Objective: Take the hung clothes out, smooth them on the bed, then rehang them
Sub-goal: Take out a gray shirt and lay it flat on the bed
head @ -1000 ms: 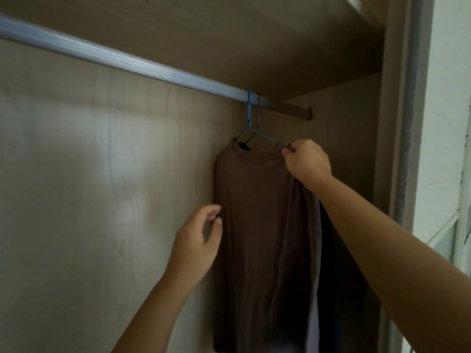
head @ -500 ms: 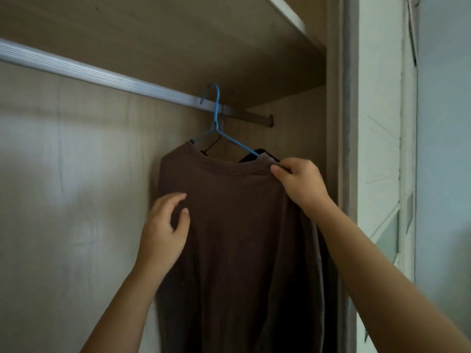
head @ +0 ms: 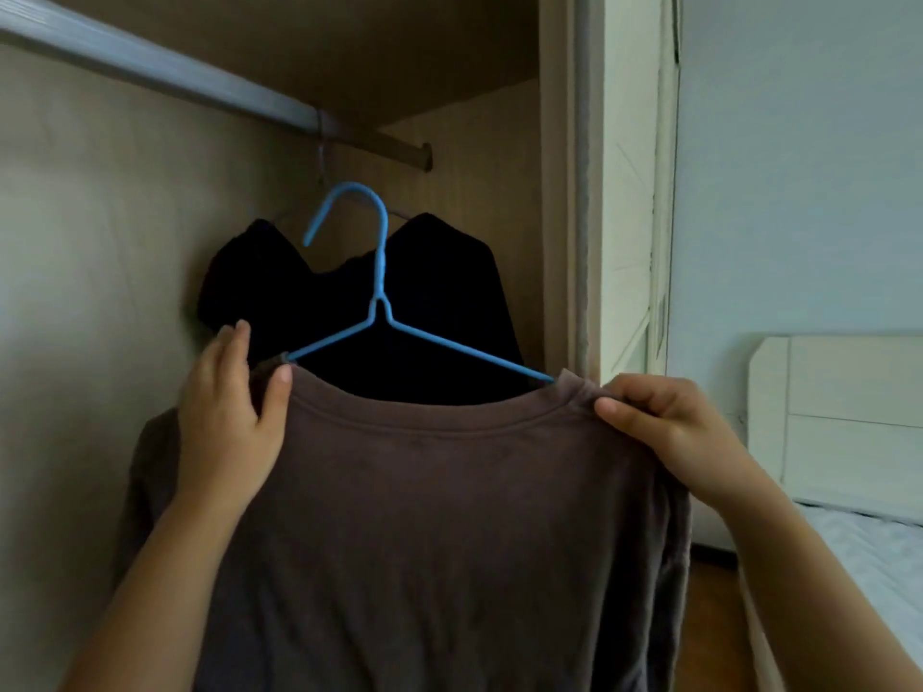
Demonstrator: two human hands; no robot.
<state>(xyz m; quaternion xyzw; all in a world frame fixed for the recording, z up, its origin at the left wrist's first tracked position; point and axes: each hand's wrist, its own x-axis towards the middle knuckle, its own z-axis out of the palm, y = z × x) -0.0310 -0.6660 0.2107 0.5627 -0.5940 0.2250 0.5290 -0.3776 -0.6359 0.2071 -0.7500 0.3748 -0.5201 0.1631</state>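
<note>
A brown long-sleeved shirt [head: 439,531] hangs on a blue wire hanger [head: 382,302], held up in front of me, off the rail. My left hand [head: 230,422] grips its left shoulder, thumb on the front near the collar. My right hand [head: 664,427] pinches the right shoulder by the collar. The hanger's hook is free in the air below the metal rail [head: 200,87]. Behind it a black garment [head: 349,297] still hangs on the rail from a thin hanger.
I face an open wooden wardrobe, its right side panel [head: 554,192] close by. To the right are a pale wall, a white headboard [head: 839,417] and a bed with a light mattress [head: 879,556]. Wooden floor shows beside the bed.
The blue hanger has come off the rail and the brown shirt has moved towards me and lower. My left hand went from open beside the shirt to gripping its left shoulder.
</note>
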